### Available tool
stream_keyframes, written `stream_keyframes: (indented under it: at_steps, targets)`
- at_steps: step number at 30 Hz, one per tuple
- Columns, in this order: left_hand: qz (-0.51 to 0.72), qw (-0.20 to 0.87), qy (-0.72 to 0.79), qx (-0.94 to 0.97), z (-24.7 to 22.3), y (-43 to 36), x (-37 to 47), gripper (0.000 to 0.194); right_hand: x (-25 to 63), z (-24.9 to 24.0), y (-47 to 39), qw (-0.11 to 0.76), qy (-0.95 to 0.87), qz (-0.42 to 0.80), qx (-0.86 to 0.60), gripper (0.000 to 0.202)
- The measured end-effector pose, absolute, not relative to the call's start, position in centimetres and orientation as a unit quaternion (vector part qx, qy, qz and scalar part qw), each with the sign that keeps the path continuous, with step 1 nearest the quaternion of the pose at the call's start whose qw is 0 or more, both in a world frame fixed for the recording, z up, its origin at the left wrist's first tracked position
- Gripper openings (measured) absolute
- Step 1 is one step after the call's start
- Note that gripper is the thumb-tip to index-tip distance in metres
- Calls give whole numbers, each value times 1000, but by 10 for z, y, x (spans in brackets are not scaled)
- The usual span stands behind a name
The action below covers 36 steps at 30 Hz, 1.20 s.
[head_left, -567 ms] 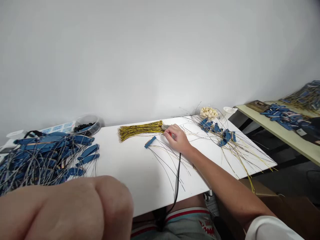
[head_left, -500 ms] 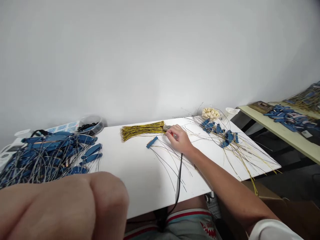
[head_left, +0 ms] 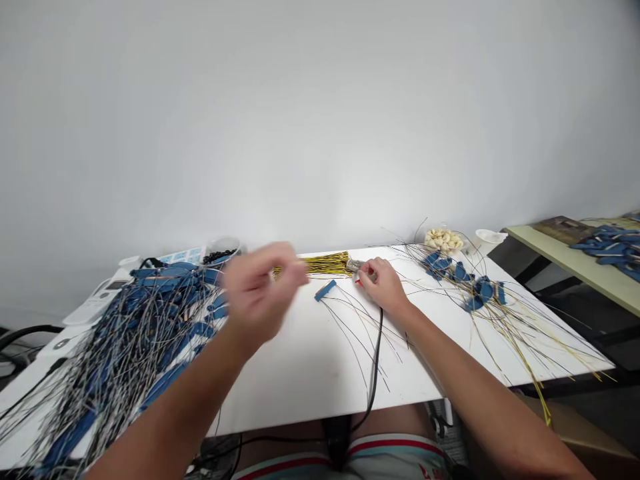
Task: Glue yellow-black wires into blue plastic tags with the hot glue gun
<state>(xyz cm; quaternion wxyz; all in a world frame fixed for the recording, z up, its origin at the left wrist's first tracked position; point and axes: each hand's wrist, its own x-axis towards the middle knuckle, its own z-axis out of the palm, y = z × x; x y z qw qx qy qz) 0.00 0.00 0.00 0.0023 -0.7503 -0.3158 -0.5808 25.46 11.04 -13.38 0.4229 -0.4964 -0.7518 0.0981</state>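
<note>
My left hand (head_left: 260, 293) is raised over the table, left of centre, blurred, with its fingers curled in towards the thumb. Whether it holds anything is not clear. My right hand (head_left: 383, 285) rests at the table's middle, closed on a corded tool with a red part (head_left: 359, 282); most of it is hidden in the fingers. A black cable (head_left: 377, 353) runs down from that hand over the front edge. Beside the fingers lies a silvery piece (head_left: 354, 265), at the end of a bundle of yellow-and-black wires (head_left: 327, 264). A blue strip (head_left: 326, 290) with thin wire leads lies nearer me.
On the left is a large heap of blue wired pieces (head_left: 165, 280), next to a white device (head_left: 107, 293) and a tub of black bits (head_left: 220, 253). More blue wired pieces (head_left: 483, 292), a tub of cream-coloured pieces (head_left: 444, 240) and a white cup (head_left: 487, 241) stand right.
My left hand has moved from close in front of the camera, at lower left, out over the table towards the yellow wires. The view has shifted left. My right hand keeps its place beside the silvery piece.
</note>
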Motion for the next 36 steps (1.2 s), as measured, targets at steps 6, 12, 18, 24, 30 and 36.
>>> stream_keyframes:
  at_steps: [6,12,18,24,30,36]
  targets:
    - [-353,27,-522,-776,-103,74,-18,26,274,-132,115,335,-680,87,-646,40]
    - [-256,23,-519,-815,-129,74,-18,39,280,-127,111,231,-675,116,-691,64]
    - [-252,12,-486,-837,-137,79,-19,24,273,-123,106,194,-688,145,-684,64]
    - [-259,8,-477,-840,-135,79,-26,19,274,-107,99,309,-625,182,-693,45]
    - [-259,22,-462,-848,-134,81,-29,20,266,-122,105,477,-599,289,-574,41]
    - [-268,20,-464,-844,-138,84,-30,20,254,-143,108,519,-613,327,-497,38]
